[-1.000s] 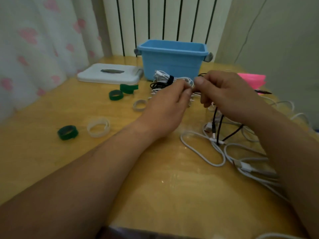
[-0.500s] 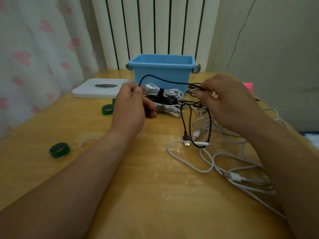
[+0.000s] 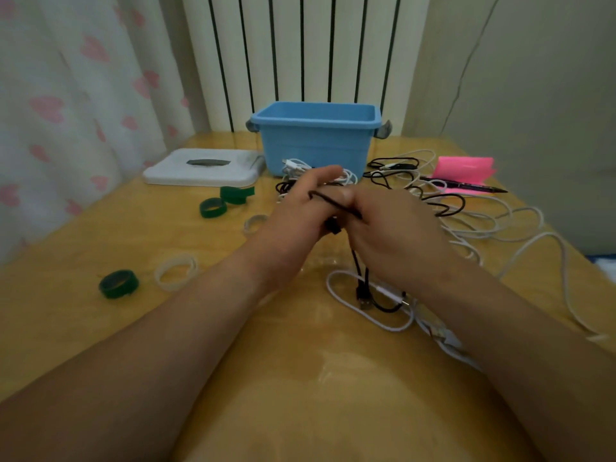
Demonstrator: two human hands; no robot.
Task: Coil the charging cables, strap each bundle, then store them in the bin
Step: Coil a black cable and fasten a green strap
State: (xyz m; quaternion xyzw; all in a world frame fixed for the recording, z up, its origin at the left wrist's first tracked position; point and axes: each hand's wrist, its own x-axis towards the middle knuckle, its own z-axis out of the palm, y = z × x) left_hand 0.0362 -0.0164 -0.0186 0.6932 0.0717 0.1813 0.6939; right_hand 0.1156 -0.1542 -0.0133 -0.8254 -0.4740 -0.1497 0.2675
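My left hand [image 3: 296,211] and my right hand [image 3: 393,235] meet above the table's middle, both pinching a black charging cable [image 3: 361,278]. A loop of it runs over my left fingers, and its plug ends hang down to the wood. A blue bin [image 3: 316,141] stands open at the back. Strapped cable bundles [image 3: 300,171] lie just in front of it, partly hidden by my left hand. Loose white cables [image 3: 483,228] sprawl to the right. Green strap rolls [image 3: 118,284] [image 3: 212,207] and pale strap rings [image 3: 176,272] lie on the left.
A white lid [image 3: 203,168] lies left of the bin. A pink notepad [image 3: 466,171] with a black pen [image 3: 466,186] sits at the back right. A radiator and curtain stand behind the wooden table [image 3: 300,395].
My hands drew apart with the black cable stretched between them, then came back together at the middle. The cable now loops over my left fingers.
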